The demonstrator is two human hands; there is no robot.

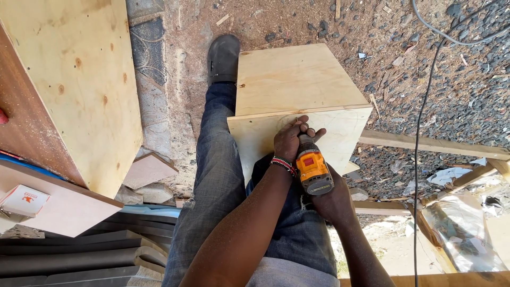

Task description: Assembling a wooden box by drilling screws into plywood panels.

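Two hands steady one orange drill (313,169) against the plywood box (297,95): left hand (289,139) fingers clamped around its nose, right hand (333,202) wrapped on the grip below for pressure.

We've got both forearms coming up from the bottom edge and meeting in the middle, bare to the elbow. Our left hand (289,139) is out front, wrist bent, knuckles up, fingers (314,133) curled forward and pressed down, with a beaded band round the wrist. Our right hand (333,201) sits closer in, wrapped tight from underneath, so we mostly see its back; the fingertips are hidden, probably fully closed. Left leg stretched forward in jeans, foot flat on the ground.
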